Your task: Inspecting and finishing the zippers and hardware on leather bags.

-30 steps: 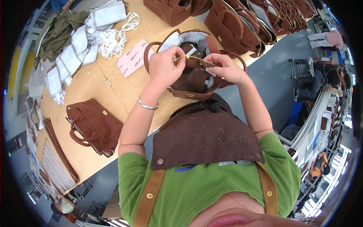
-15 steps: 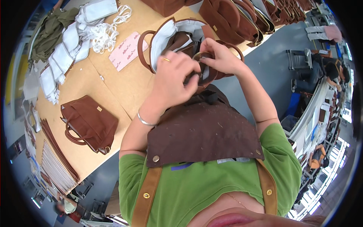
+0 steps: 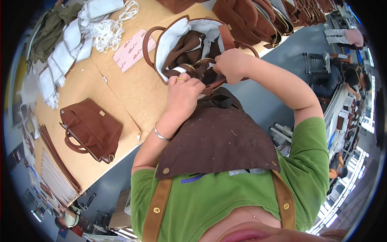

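Note:
An unfinished brown handbag (image 3: 164, 42) stands open-topped at the table's edge, against my apron. White backing covers its inner walls. Dark brown lining (image 3: 183, 50) lies bunched inside, with a gold-toothed zipper (image 3: 186, 65) along it. My left hand (image 3: 183, 94) is closed over the bag's near rim, its thumb mostly hidden. On the right side, my right hand (image 3: 234, 66) reaches into the opening, its fingers curled and pressed together at the bag's inner edge beside the lining. Its fingertips are partly hidden.
Left of me a finished-looking brown handbag (image 3: 92, 129) lies on the table (image 3: 133, 94). Beyond are a pink printed card (image 3: 132, 51), white cords (image 3: 108, 34), pale panels (image 3: 62, 56) and olive cloth (image 3: 50, 30). More brown bags (image 3: 238, 20) line the far right. Other people work at right.
My left hand has moved down from over the opening to the near rim. My right hand has turned and shifted slightly right and down. More of the lining now shows.

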### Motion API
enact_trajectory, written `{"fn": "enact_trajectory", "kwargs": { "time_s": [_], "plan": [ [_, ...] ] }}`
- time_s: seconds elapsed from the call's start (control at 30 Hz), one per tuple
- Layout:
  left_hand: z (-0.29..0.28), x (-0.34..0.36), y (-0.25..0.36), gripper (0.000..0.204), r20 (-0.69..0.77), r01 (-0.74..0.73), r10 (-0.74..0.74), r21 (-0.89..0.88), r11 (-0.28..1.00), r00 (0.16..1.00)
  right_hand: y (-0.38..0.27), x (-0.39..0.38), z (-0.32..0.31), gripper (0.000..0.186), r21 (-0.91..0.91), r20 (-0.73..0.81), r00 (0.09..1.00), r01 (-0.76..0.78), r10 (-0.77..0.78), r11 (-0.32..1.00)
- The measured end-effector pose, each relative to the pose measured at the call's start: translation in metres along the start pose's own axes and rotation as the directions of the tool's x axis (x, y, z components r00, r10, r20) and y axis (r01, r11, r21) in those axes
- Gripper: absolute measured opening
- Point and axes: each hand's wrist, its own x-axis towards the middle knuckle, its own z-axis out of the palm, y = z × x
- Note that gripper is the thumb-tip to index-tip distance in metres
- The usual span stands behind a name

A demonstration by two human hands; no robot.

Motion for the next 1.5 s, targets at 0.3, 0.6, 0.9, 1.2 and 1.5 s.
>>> {"fn": "enact_trajectory", "kwargs": {
  "time_s": [0.3, 0.6, 0.9, 1.2, 1.5],
  "plan": [
    [-0.016, -0.011, -0.019, 0.010, -0.063, 0.131, -0.133, -0.037, 0.991, 0.989, 0.034, 0.001, 0.002, 0.023, 0.638, -0.373, 0.915, 0.373, -0.153, 0.674],
    [-0.012, -0.016, -0.013, 0.014, -0.076, 0.093, -0.099, -0.078, 0.993, 0.992, 0.008, -0.029, -0.022, 0.035, 0.609, -0.201, 0.980, 0.122, 0.003, 0.783],
    [-0.039, 0.006, -0.024, 0.023, -0.107, -0.030, -0.006, -0.332, 0.943, 0.994, 0.004, 0.044, -0.015, 0.030, 0.487, -0.009, 0.999, 0.039, -0.040, 0.872],
    [-0.047, 0.033, -0.047, 0.026, 0.079, 0.094, -0.088, -0.082, 0.992, 0.993, 0.008, 0.013, 0.001, 0.013, 0.934, -0.296, 0.953, 0.303, -0.062, 0.189],
    [-0.055, 0.048, -0.085, 0.016, -0.183, 0.091, -0.142, -0.260, 0.961, 0.973, 0.004, 0.009, 0.003, 0.012, 0.934, -0.277, 0.959, 0.282, -0.055, 0.221]
  ]
}}
